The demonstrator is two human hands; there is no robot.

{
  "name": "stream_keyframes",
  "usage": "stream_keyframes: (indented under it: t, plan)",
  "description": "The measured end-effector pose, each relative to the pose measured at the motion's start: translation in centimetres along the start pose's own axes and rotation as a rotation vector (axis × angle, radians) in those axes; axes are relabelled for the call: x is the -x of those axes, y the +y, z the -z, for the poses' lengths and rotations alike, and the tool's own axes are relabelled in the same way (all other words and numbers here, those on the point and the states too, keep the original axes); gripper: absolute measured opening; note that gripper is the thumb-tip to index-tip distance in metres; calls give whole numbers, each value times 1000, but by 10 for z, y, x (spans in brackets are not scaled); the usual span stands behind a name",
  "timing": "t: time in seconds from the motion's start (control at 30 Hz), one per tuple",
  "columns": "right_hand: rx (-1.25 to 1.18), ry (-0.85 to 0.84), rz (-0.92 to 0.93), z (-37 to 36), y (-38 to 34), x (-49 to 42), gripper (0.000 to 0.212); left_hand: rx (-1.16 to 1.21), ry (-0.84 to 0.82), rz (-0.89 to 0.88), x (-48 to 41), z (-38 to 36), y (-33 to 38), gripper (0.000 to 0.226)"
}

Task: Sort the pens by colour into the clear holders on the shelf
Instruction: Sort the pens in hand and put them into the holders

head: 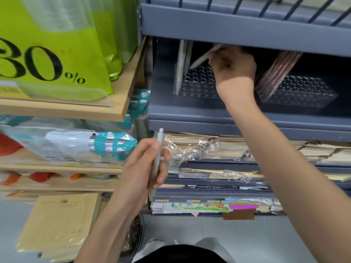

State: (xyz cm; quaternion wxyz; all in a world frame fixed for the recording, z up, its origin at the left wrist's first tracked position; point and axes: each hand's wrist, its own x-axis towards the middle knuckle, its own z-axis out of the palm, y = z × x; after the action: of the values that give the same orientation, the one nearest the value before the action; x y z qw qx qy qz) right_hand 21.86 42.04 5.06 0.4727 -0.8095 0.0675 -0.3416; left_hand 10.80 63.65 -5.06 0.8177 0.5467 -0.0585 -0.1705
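Now 2 holders (197, 89) (305, 95), L hand (144, 166) 1 pen (160, 138), R hand (234, 68) 1 pen (202, 58)

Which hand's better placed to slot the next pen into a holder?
Right. The right hand holds a pale pen tip-down over the left clear holder; the left hand grips a second pen well below it.

Two clear holders (197, 90) (303, 95) are counted, two hands (146, 164) (233, 67), one pale pen (157, 158) (204, 56) held in each, and perhaps five blurred pinkish pens (279, 71).
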Motion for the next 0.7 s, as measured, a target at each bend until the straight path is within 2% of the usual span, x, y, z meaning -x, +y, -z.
stream_keyframes:
  t: [0.1, 0.2, 0.3, 0.37, 0.47, 0.63, 0.7]
  plan:
    - [112, 3, 16, -14, 1, -11, 8, -23, 34, -15, 4, 8, 2, 30]
    - [189, -45, -35, -25, -2, -20, 9, 30, 6, -36, 8, 14, 3, 18]
    - [296, -86, -30, -31, -4, -21, 15, 112, 2, -53, 10, 20, 5, 30]
    - [287, -103, -17, -34, -4, -21, 8, 119, 15, -70, 11, 23, 7, 30]
    - [280, -98, -1, -36, -3, -21, 17, 101, 41, -78, 13, 24, 8, 28]
    - [289, -117, -20, -35, -1, -21, 16, 44, 75, -122, 13, 21, 9, 26]
    - [250, -125, -67, -32, -3, -20, 7, 56, 84, -133, 13, 20, 9, 20]
